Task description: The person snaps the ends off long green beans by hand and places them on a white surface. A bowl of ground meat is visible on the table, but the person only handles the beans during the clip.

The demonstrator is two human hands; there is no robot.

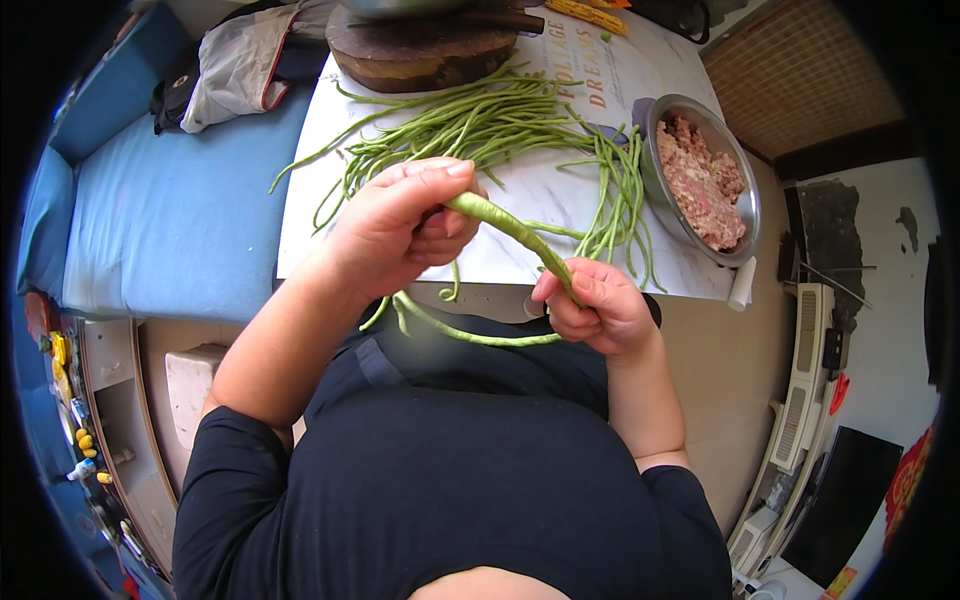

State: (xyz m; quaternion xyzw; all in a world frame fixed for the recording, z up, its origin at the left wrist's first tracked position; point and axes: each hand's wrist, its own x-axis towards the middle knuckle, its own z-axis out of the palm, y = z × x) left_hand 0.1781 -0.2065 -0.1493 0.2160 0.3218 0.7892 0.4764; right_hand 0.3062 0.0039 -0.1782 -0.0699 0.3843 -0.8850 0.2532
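Observation:
Between my two hands stretches a green long bean [513,228], held up just in front of the table edge. My left hand [405,215] is closed around its upper end, thumb on top. Lower and to the right, my right hand [597,305] pinches the bean between thumb and fingers. Pale green bean lengths hang below my hands and curve across in front of my dark shirt; which hand holds each is hard to make out. Behind my hands, a loose heap of long beans [470,125] spreads over the table, some trailing to the right.
A metal bowl of minced meat [700,185] stands at the table's right edge. A thick round wooden chopping board [420,55] sits at the back of the white marbled table [310,240]. To the left is a blue sofa [190,210] with clothes [240,65] on it.

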